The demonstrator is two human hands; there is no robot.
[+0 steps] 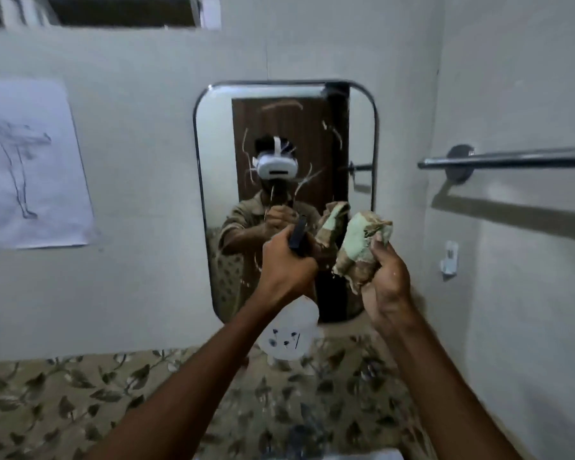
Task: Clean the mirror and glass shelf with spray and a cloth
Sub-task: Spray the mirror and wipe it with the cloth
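Observation:
A rounded, dark-framed mirror (286, 134) hangs on the white wall straight ahead, marked with pale streaks and smears. My left hand (287, 263) is closed around the dark trigger head of a white spray bottle (287, 333), held up in front of the mirror's lower part with the nozzle toward the glass. My right hand (387, 277) grips a crumpled green and tan cloth (359, 247) just right of the bottle, close to the mirror's lower right corner. No glass shelf is visible in this view.
A metal towel bar (512, 157) juts from the right wall near the mirror. A paper sketch (30, 164) is stuck on the wall at left. Below runs a band of leaf-patterned tiles (80, 393). A small white hook (450, 257) sits on the right wall.

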